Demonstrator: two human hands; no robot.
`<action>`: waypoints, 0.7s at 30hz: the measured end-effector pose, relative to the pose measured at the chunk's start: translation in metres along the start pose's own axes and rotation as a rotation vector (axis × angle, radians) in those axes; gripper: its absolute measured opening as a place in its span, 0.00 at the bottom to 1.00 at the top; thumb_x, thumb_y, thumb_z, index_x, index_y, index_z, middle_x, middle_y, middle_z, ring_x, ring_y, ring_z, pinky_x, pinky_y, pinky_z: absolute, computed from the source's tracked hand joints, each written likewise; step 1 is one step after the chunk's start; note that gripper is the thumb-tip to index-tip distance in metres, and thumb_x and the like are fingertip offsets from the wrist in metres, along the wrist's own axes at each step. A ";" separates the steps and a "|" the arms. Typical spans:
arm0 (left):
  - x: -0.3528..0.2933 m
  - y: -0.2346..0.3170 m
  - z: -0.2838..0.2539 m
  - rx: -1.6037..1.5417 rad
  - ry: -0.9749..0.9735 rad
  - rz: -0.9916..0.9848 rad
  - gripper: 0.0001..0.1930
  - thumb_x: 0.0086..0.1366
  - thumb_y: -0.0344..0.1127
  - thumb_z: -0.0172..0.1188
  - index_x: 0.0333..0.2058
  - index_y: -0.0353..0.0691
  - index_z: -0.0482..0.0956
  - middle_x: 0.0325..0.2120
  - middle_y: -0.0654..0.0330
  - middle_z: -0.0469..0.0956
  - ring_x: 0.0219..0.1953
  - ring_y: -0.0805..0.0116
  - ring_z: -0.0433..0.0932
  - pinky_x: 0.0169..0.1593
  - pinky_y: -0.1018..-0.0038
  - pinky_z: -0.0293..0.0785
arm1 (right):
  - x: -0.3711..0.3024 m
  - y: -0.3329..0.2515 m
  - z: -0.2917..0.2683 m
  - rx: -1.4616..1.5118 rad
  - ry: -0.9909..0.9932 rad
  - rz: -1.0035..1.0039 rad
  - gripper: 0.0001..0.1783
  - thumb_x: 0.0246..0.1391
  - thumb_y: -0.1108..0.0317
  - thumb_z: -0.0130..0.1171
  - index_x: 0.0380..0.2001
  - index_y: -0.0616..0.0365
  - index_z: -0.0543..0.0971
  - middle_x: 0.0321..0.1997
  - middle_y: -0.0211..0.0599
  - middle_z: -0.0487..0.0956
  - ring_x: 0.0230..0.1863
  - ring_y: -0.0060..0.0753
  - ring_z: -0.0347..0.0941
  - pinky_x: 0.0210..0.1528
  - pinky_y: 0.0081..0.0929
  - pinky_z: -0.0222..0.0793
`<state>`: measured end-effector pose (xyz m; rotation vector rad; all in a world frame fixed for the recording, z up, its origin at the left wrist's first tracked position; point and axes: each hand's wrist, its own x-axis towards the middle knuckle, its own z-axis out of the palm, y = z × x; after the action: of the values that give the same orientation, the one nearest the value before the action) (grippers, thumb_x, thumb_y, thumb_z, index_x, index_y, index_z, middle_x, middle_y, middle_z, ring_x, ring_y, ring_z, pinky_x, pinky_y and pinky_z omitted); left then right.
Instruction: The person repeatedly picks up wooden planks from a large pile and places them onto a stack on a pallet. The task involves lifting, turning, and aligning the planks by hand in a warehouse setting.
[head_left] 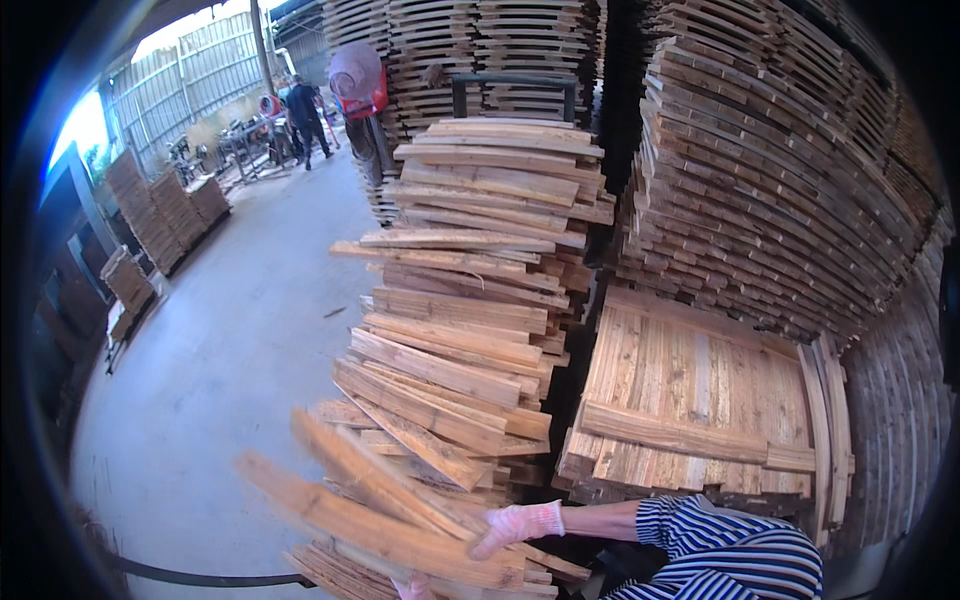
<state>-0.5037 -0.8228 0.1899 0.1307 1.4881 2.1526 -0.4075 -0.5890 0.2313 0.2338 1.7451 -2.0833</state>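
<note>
My right hand [512, 528], in a pale pink work glove, is closed over the right end of two wooden boards. The nearer board [375, 525] and the farther board [385, 478] slant up to the left, and their far ends are smeared by motion. My left hand [412, 586], gloved alike, shows only in part at the lower edge. Its fingers are against the nearer board's near side, and the rest of it is hidden. Under and beyond the boards lies a long, loose pile of wooden boards [450, 315].
Right of the pile is a flat stack of boards [690, 385] with strips across it. Tall lumber stacks [760, 190] rise behind. A person in a wide hat [357, 75] stands at the pile's far end; another in dark clothes [303, 110] is farther back. Concrete floor [230, 340] lies left.
</note>
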 end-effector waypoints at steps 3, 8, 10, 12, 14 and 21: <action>0.001 0.017 0.060 0.205 -0.100 0.107 0.39 0.65 0.45 0.62 0.69 0.40 0.56 0.63 0.52 0.66 0.60 0.50 0.71 0.61 0.53 0.72 | -0.052 -0.016 -0.037 -0.063 0.117 -0.351 0.63 0.42 0.56 0.80 0.74 0.58 0.52 0.67 0.45 0.70 0.66 0.34 0.65 0.66 0.32 0.65; 0.068 0.002 0.151 0.039 -0.292 0.171 0.41 0.61 0.35 0.67 0.69 0.37 0.56 0.62 0.48 0.67 0.59 0.53 0.72 0.58 0.54 0.75 | -0.143 -0.103 -0.098 0.238 0.306 -0.420 0.58 0.39 0.65 0.81 0.71 0.59 0.57 0.58 0.41 0.78 0.55 0.32 0.76 0.59 0.29 0.74; 0.080 0.028 0.218 0.055 -0.521 0.217 0.42 0.63 0.38 0.68 0.69 0.37 0.55 0.63 0.49 0.67 0.60 0.52 0.72 0.59 0.56 0.75 | -0.183 -0.142 -0.098 0.175 0.347 -0.538 0.59 0.38 0.69 0.81 0.72 0.58 0.58 0.60 0.40 0.76 0.59 0.31 0.73 0.63 0.31 0.71; 0.119 0.014 0.245 0.156 -0.631 0.363 0.41 0.65 0.41 0.66 0.69 0.36 0.54 0.63 0.48 0.67 0.60 0.52 0.72 0.59 0.57 0.75 | -0.233 -0.144 -0.121 0.187 0.386 -0.717 0.60 0.37 0.71 0.81 0.72 0.57 0.57 0.62 0.39 0.74 0.61 0.31 0.71 0.65 0.32 0.68; 0.078 0.023 0.343 0.364 -0.728 0.409 0.43 0.64 0.49 0.67 0.68 0.36 0.56 0.62 0.49 0.68 0.60 0.54 0.71 0.61 0.60 0.71 | -0.295 -0.132 -0.156 0.107 0.485 -0.839 0.63 0.35 0.70 0.83 0.72 0.57 0.56 0.65 0.38 0.71 0.65 0.31 0.66 0.69 0.34 0.63; 0.103 0.002 0.520 0.853 -1.082 0.805 0.30 0.69 0.42 0.60 0.64 0.37 0.63 0.57 0.50 0.73 0.53 0.59 0.77 0.54 0.63 0.78 | -0.436 -0.132 -0.217 0.016 0.834 -0.890 0.67 0.30 0.81 0.82 0.74 0.53 0.54 0.61 0.36 0.75 0.64 0.30 0.67 0.65 0.35 0.70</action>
<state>-0.4064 -0.3355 0.3751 2.0660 1.5717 1.1951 -0.0978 -0.2731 0.4732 0.4346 2.6677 -2.8698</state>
